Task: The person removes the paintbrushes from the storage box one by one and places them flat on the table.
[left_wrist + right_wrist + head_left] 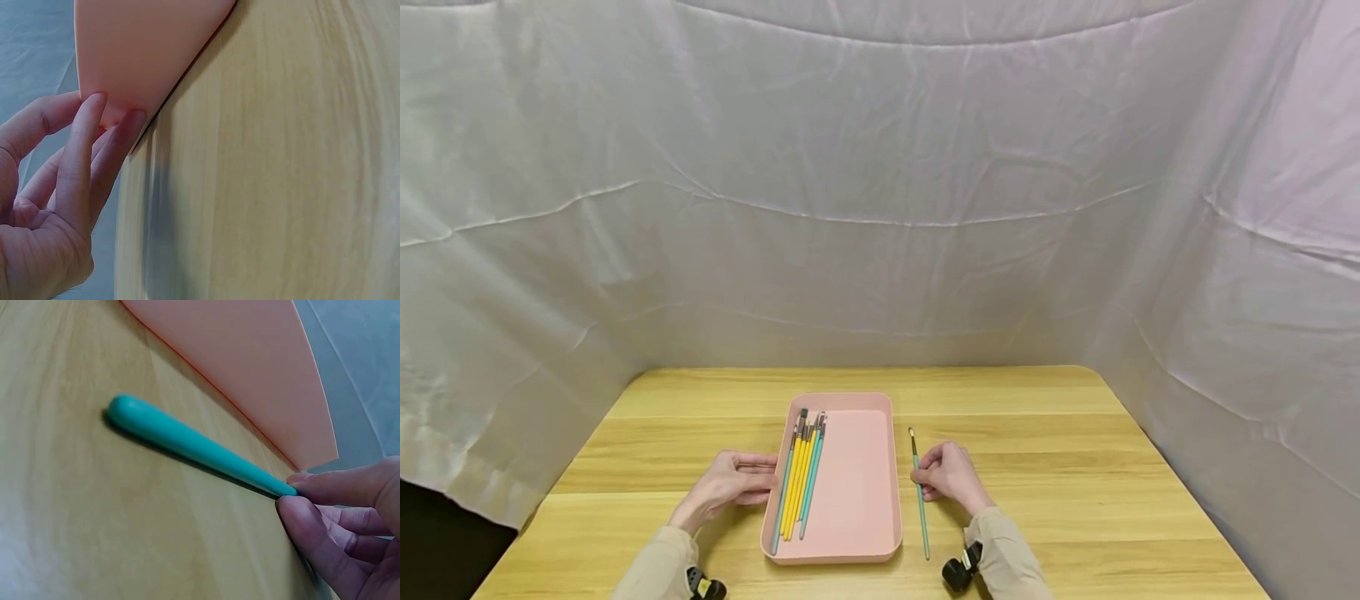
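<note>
A pink tray (859,492) lies lengthwise on the table, with several paintbrushes (797,483) along its left side, some yellow-handled and some blue or teal. My left hand (733,483) rests its extended fingertips against the outside of the tray's left wall; the left wrist view shows them touching the pink wall (144,50). On the right, a teal-handled paintbrush (922,525) lies on the table beside the tray, bristles toward the far side. My right hand (951,477) pinches it between thumb and fingers around mid-length. Its rounded handle end (169,434) points toward the near edge.
The wooden table (1060,467) extends to both sides of the tray. Grey fabric (880,208) hangs behind it and along both sides. A small black device (958,571) sits at the right wrist, with another (706,586) at the left.
</note>
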Demonstrator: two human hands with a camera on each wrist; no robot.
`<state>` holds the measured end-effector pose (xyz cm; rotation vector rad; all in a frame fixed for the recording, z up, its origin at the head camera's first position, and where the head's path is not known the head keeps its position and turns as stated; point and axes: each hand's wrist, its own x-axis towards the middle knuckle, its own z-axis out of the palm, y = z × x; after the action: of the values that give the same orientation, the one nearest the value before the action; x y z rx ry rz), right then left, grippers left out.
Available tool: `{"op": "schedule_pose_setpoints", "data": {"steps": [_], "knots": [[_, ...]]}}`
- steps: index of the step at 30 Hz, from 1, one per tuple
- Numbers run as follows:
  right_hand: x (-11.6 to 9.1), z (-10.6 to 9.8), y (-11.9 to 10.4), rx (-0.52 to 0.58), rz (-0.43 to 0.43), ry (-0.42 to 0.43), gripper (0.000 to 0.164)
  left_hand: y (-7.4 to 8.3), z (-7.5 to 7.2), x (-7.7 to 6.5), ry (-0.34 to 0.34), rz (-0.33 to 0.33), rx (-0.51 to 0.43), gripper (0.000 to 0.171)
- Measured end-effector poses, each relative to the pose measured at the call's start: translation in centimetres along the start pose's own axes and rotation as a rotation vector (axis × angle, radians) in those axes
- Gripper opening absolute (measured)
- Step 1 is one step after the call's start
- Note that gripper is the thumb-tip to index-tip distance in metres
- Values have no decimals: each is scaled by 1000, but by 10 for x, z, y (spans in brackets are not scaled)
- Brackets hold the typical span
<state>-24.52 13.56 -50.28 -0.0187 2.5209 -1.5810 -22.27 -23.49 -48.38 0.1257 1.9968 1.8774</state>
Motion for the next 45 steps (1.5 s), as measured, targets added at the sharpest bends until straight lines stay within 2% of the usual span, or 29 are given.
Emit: {"op": "schedule_pose_setpoints", "data": {"steps": [6,11,23,29,38,45], "knots": [[2,-1,5,33,-20,-6,12,0,1,0,3,0,1,56],[3,-2,12,53,-74,-19,13,0,1,-1,7,-7,7,55],[2,-2,18,174,-139,-40,17,-2,1,-1,11,-13,1,56],[-1,-1,11,236,-169,-38,24,-3,1,-1,7,-6,-4,55],[-3,6,-1,331,-178,-88,29,0,1,-1,11,-11,-10,56],[-6,14,-10,332,-201,-67,27,1,1,-1,17,-18,-3,56]]}}
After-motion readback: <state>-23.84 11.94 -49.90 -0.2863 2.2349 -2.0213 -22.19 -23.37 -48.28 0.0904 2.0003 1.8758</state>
